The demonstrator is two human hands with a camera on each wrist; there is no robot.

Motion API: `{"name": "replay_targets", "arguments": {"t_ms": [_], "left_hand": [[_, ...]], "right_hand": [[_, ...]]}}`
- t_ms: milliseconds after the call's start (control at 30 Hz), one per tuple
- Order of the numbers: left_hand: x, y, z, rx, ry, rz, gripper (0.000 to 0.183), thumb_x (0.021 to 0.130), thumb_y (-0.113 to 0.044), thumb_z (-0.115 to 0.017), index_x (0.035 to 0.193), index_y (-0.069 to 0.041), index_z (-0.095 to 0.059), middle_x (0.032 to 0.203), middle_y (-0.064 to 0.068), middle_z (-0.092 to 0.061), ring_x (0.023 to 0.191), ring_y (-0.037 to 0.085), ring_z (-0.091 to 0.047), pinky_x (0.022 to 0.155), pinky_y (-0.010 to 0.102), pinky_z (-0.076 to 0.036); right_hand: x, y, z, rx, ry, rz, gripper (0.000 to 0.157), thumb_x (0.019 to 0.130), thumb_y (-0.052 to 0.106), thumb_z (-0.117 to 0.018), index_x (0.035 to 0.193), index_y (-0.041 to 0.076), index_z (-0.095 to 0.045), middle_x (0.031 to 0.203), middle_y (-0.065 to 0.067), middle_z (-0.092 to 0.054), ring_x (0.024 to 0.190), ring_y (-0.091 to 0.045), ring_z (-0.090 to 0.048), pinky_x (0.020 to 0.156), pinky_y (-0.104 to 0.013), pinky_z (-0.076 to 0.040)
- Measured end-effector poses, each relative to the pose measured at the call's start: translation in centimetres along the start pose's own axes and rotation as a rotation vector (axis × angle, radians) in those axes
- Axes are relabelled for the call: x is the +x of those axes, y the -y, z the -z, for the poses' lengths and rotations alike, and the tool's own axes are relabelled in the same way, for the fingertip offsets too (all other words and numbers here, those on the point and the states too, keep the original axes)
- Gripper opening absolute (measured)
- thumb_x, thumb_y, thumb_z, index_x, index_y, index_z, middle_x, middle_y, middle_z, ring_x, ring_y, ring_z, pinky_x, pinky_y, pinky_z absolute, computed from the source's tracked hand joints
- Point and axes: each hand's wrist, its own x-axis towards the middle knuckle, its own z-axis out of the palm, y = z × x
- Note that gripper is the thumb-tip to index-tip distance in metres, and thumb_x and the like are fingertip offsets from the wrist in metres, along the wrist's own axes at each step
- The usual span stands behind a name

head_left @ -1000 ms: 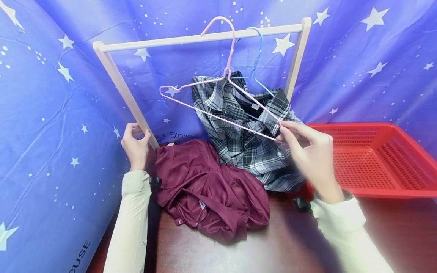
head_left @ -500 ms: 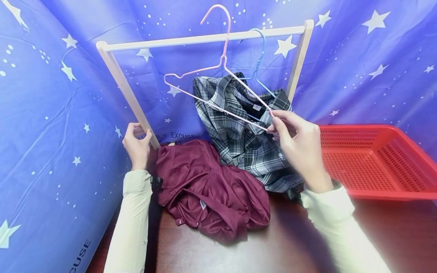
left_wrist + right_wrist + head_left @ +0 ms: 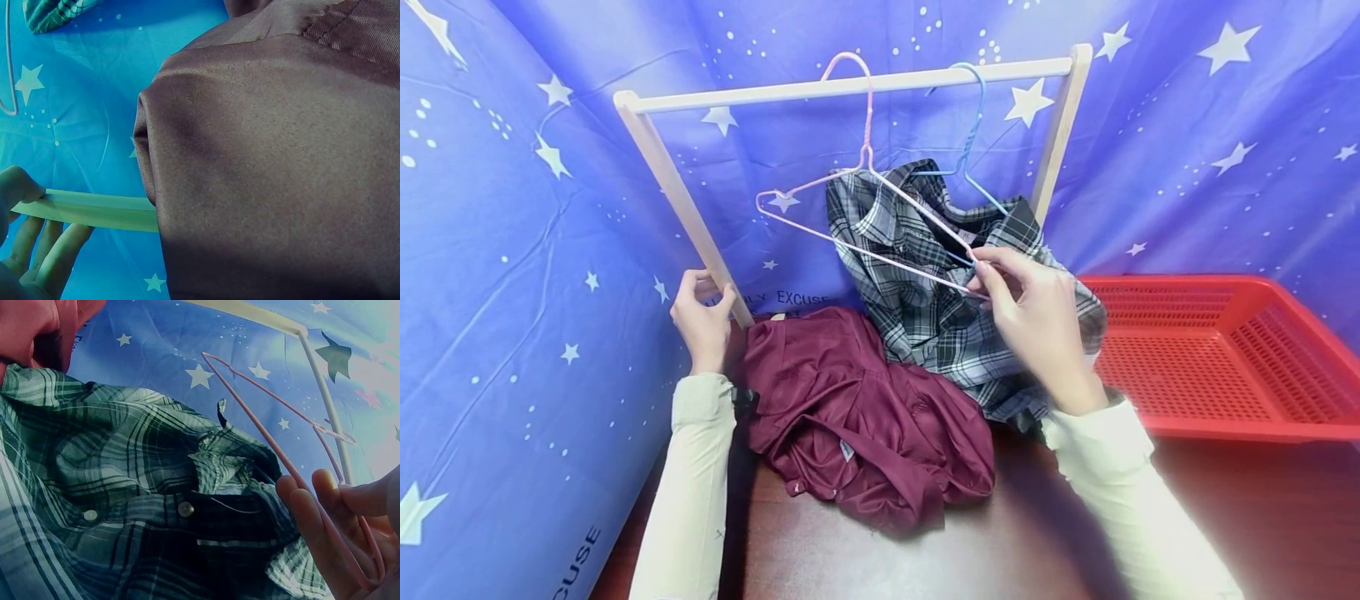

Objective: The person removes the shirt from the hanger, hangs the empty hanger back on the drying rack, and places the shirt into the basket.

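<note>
My right hand (image 3: 1033, 312) pinches one end of a pink wire hanger (image 3: 867, 125). The hanger's hook passes over the top bar of a wooden clothes rack (image 3: 737, 97), and no clothing is on it. In the right wrist view, fingers and thumb (image 3: 369, 497) close about the hanger's corner. My left hand (image 3: 702, 329) grips the rack's left post (image 3: 94, 209) low down, thumb on one side and fingers on the other. Behind the pink hanger, a black-and-white plaid shirt (image 3: 917, 304) hangs on a blue hanger (image 3: 966, 146). A maroon shirt (image 3: 857, 400) lies crumpled below.
A red plastic basket (image 3: 1247, 429) stands on the right of the brown table (image 3: 1000, 558). Blue cloth with white stars (image 3: 565, 250) encloses the back and left side, close to my left hand. The maroon shirt fills much of the left wrist view.
My right hand has moved left with the pink hanger. Its hook rose above the bar, then came down over it, farther left than before. The left hand keeps its grip on the post.
</note>
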Motion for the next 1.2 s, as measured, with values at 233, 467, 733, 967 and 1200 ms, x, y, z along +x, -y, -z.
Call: {"name": "replay_targets", "arguments": {"t_ms": [233,467,733,967,1200], "left_hand": [[0.0,0.0,0.0,-0.003,0.000,-0.004,0.021,0.083,-0.007,-0.071,0.103,-0.003,-0.067,0.097,0.017,-0.074,0.087,0.034,-0.070,0.093,0.042,-0.046],[-0.1,-0.1,0.0,-0.005,0.001,-0.005,0.021,0.083,-0.007,-0.072,0.103,-0.003,-0.067,0.097,0.017,-0.074,0.088,0.034,-0.070,0.093,0.043,-0.046],[-0.1,-0.2,0.0,-0.006,-0.001,0.001,0.021,0.084,-0.007,-0.071,0.103,-0.002,-0.066,0.098,0.017,-0.074,0.088,0.036,-0.069,0.092,0.043,-0.047],[-0.2,-0.2,0.0,-0.003,0.000,-0.001,0.021,0.083,-0.008,-0.071,0.103,-0.002,-0.066,0.097,0.017,-0.074,0.087,0.035,-0.067,0.091,0.041,-0.048],[-0.1,-0.1,0.0,-0.010,0.001,0.005,0.020,0.084,-0.006,-0.070,0.103,-0.002,-0.067,0.097,0.018,-0.074,0.087,0.033,-0.069,0.091,0.043,-0.048]], "right_hand": [[-0.4,-0.2,-0.6,0.005,0.037,-0.003,0.017,0.094,0.005,-0.064,0.109,0.005,-0.074,0.080,-0.008,-0.075,0.067,-0.021,-0.072,0.064,-0.007,-0.042],[-0.7,-0.4,-0.7,0.034,0.071,-0.013,0.018,0.094,0.005,-0.065,0.110,0.004,-0.073,0.082,-0.009,-0.076,0.068,-0.022,-0.073,0.066,-0.005,-0.044],[-0.9,-0.6,-0.7,0.019,0.124,-0.017,0.020,0.094,0.005,-0.064,0.112,0.004,-0.072,0.085,-0.007,-0.076,0.070,-0.021,-0.074,0.072,-0.020,-0.051],[-1.2,-0.7,-0.4,-0.007,0.170,-0.010,0.025,0.094,0.011,-0.066,0.118,0.010,-0.072,0.100,-0.007,-0.077,0.082,-0.020,-0.073,0.079,-0.034,-0.054],[-2.0,-1.2,-0.3,-0.030,0.235,-0.006,0.028,0.093,0.018,-0.070,0.120,0.014,-0.072,0.114,-0.005,-0.074,0.080,-0.014,-0.067,0.073,-0.024,-0.051]]}}
